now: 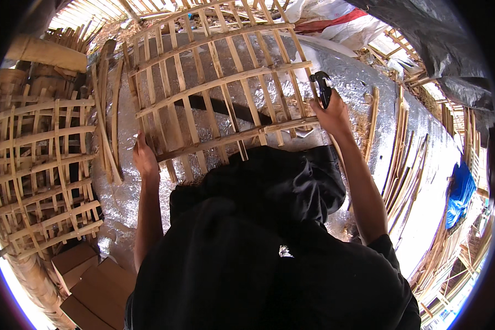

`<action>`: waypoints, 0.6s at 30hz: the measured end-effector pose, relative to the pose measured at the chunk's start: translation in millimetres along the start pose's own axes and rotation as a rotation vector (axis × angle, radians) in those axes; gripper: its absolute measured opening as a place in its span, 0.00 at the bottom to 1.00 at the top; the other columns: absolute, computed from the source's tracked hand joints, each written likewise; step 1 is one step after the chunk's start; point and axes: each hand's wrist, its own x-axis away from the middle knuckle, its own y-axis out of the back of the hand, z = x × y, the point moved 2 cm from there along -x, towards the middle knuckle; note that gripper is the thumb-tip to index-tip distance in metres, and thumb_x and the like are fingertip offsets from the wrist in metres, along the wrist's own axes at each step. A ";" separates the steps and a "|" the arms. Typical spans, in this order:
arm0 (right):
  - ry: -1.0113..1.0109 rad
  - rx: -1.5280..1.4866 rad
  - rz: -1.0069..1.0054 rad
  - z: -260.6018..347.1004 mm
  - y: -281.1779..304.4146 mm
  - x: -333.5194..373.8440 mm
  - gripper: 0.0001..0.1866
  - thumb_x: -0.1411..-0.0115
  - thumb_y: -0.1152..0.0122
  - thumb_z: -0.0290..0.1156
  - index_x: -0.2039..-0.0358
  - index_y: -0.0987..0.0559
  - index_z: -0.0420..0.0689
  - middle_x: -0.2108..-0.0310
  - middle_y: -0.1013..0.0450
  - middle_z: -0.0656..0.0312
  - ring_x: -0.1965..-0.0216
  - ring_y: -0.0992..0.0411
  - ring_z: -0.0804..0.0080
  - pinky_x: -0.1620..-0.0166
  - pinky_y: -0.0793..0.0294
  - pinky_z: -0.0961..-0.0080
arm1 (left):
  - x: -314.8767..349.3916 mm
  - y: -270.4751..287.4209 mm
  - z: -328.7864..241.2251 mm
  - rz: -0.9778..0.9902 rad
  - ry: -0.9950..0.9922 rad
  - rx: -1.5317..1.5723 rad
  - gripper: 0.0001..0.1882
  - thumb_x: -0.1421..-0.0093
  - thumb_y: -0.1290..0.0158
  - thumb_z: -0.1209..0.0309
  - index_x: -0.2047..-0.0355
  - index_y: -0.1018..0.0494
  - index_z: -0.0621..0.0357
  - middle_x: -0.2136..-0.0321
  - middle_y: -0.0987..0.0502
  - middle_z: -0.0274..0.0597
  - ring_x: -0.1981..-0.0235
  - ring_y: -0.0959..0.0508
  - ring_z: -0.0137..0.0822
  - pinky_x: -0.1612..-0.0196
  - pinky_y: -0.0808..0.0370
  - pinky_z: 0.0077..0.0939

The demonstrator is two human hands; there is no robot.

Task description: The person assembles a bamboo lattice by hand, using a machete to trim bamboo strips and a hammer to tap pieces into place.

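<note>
Head: right hand (334,114) closed round black tool (324,92); left hand (146,159) at lattice (225,81), grip unclear; slats (411,165) right, frames (66,133) left.

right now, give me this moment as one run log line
left hand: at near-left corner of bamboo frame | right hand: gripping black tool by frame's right side | slatted bamboo panels: at left

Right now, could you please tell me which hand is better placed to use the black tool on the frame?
Probably the right hand: it holds the black tool at the right end of the frame. The left hand is by the opposite end, with no tool visible.
</note>
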 end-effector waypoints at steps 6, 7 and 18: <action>-0.008 0.043 -0.117 -35.3 -14.2 -7.6 0.27 0.40 0.31 0.47 0.52 0.25 0.37 0.60 0.19 0.44 0.55 0.20 0.43 0.51 0.23 0.52 | 29.1 -20.6 -59.6 0.033 -0.137 -0.360 0.37 0.34 0.52 0.39 0.49 0.20 0.63 0.50 0.20 0.62 0.46 0.22 0.59 0.39 0.32 0.47; -0.006 -0.014 -0.132 -31.0 -12.8 -4.3 0.26 0.38 0.32 0.47 0.53 0.25 0.37 0.61 0.19 0.44 0.56 0.20 0.43 0.52 0.23 0.52 | 24.2 -14.6 -63.6 0.134 -0.130 -0.429 0.36 0.35 0.50 0.39 0.49 0.20 0.63 0.51 0.20 0.61 0.46 0.23 0.59 0.39 0.32 0.47; -0.282 -0.614 0.219 -12.4 -17.2 127.5 0.17 0.30 0.40 0.39 0.52 0.23 0.37 0.72 0.25 0.54 0.71 0.27 0.68 0.68 0.28 0.61 | 193.1 -131.9 -137.6 0.412 -1.205 -0.313 0.16 0.40 0.36 0.64 0.52 0.22 0.50 0.56 0.22 0.45 0.51 0.23 0.49 0.49 0.27 0.45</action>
